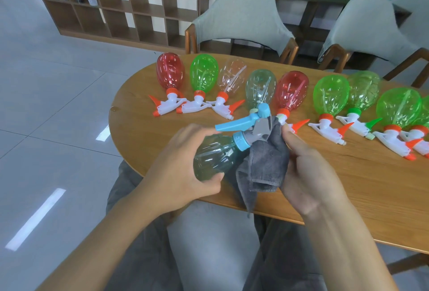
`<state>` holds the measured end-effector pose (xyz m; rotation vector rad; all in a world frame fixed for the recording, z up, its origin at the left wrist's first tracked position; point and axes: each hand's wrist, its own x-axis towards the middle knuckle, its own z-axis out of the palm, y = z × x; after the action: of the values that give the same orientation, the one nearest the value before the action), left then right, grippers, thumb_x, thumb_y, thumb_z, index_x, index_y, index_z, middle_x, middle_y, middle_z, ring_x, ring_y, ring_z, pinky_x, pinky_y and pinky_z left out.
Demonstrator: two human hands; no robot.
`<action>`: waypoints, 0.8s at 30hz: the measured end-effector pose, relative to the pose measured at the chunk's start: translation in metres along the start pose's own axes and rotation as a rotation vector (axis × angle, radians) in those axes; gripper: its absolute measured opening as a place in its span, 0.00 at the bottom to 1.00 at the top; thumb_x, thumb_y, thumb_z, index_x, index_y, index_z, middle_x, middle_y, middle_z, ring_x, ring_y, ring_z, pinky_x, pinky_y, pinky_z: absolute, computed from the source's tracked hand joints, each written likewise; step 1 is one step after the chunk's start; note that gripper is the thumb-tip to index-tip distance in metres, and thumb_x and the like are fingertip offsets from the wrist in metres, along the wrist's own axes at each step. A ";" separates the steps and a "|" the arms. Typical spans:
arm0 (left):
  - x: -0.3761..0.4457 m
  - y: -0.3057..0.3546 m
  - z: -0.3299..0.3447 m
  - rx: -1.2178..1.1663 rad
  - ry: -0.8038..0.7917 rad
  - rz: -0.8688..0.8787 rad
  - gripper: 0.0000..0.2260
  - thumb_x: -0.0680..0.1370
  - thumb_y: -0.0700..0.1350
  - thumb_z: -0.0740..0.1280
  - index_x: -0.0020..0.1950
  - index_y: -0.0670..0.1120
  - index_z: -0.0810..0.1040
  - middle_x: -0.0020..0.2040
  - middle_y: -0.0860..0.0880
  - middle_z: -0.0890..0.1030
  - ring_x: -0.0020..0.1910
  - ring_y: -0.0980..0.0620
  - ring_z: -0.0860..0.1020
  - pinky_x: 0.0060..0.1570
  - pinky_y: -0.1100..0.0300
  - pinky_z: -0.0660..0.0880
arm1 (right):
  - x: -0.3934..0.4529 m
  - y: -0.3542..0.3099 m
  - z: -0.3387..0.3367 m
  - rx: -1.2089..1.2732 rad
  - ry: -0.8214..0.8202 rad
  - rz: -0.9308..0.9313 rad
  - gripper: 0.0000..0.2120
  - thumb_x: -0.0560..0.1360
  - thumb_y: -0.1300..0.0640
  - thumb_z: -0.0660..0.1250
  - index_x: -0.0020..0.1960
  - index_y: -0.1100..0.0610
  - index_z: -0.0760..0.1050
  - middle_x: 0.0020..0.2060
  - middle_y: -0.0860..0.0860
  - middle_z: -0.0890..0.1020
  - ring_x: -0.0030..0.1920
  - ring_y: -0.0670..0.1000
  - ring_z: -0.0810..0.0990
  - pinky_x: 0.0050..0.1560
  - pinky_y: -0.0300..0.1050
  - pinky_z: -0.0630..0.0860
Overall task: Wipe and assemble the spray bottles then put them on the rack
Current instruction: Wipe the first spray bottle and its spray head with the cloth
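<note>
I have the teal-tinted spray bottle (212,161) up off the wooden table (348,186), over its near edge, body cupped in my left hand (183,172) with the fingers and thumb curled round the belly. My right hand (308,165) pinches a grey cloth (264,163) against the grey pump housing just below the blue trigger (239,122); the cloth's loose end hangs down past the table edge. The bottle looks empty and thin-walled, so I judge it light and a bit springy: squeeze too hard and the belly will dent or squirt out of my palm, since smooth clear plastic is slippery. The ribbed body and the blue collar (241,140) are the firm places to hold. The trigger is a lever, so I would not carry by it. Along the table behind lies a row of other spray bottles (329,95) on their sides, red, green and clear.
</note>
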<state>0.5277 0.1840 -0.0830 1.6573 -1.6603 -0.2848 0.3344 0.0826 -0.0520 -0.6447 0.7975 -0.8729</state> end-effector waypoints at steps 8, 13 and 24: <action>0.000 -0.002 -0.004 -0.028 -0.025 0.014 0.31 0.68 0.52 0.74 0.70 0.51 0.74 0.63 0.59 0.74 0.65 0.55 0.73 0.64 0.60 0.72 | 0.002 0.003 -0.005 0.059 0.002 0.074 0.19 0.72 0.64 0.68 0.63 0.58 0.79 0.51 0.53 0.87 0.45 0.48 0.87 0.52 0.45 0.83; 0.004 0.002 -0.002 0.012 -0.045 0.018 0.30 0.67 0.52 0.75 0.69 0.54 0.74 0.62 0.62 0.73 0.64 0.59 0.73 0.62 0.64 0.70 | 0.004 0.008 -0.008 0.057 0.110 -0.009 0.14 0.75 0.67 0.68 0.60 0.60 0.79 0.53 0.56 0.86 0.46 0.50 0.86 0.50 0.45 0.84; -0.001 0.007 -0.012 -0.083 -0.111 -0.115 0.26 0.68 0.49 0.77 0.62 0.51 0.71 0.53 0.53 0.80 0.52 0.48 0.79 0.53 0.47 0.77 | -0.004 0.005 -0.006 0.076 -0.115 0.018 0.27 0.71 0.63 0.69 0.70 0.61 0.75 0.60 0.57 0.84 0.54 0.51 0.84 0.58 0.44 0.81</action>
<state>0.5299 0.1898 -0.0701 1.7037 -1.6140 -0.5037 0.3295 0.0879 -0.0581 -0.6138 0.6632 -0.8384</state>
